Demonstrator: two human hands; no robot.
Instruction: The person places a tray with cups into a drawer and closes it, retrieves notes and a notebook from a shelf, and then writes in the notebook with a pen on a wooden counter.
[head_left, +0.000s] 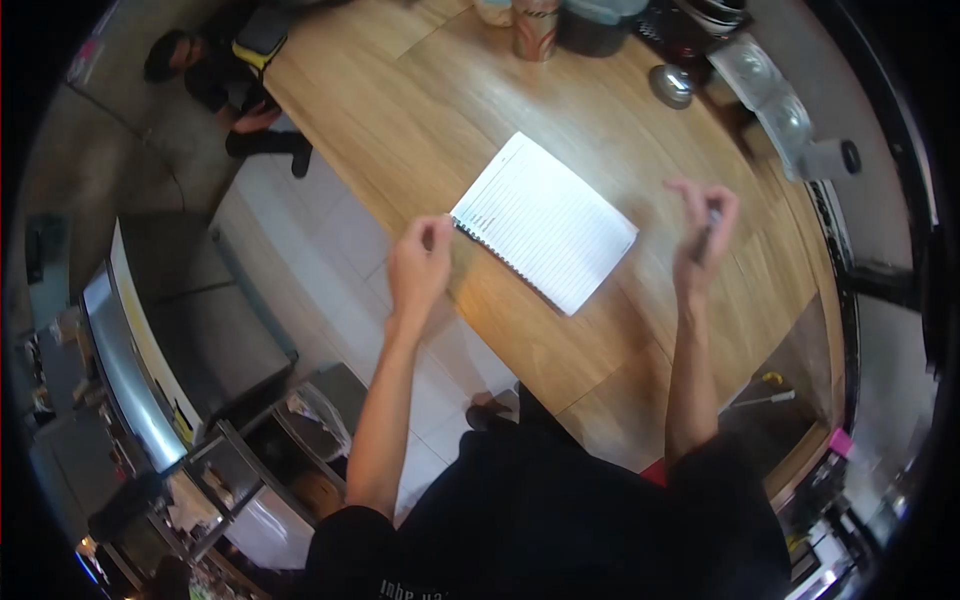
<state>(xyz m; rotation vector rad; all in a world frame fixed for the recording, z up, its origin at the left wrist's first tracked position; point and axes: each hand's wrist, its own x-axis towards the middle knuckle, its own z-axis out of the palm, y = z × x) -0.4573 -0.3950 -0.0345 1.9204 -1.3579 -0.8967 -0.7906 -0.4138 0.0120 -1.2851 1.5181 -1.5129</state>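
Observation:
A spiral-bound notebook (550, 225) lies on the wooden table, showing a lined page with a few short lines of writing near its left corner. My left hand (420, 268) is at that corner, thumb and fingers pinched together. Whether they grip the page edge, I cannot tell. To the right of the notebook, my right hand (706, 240) is raised above the table. A dark pen (707, 238) sits in its curled fingers, and the index finger sticks out to the left. The pen is partly hidden and slightly blurred.
Along the table (400, 110)'s far side stand a patterned can (535, 30), a round metal lid (671, 86), clear plastic trays (770, 90) and a grey cylinder (830, 158). Another person (235, 100) sits beyond the left edge. Metal shelving (225, 490) stands at lower left.

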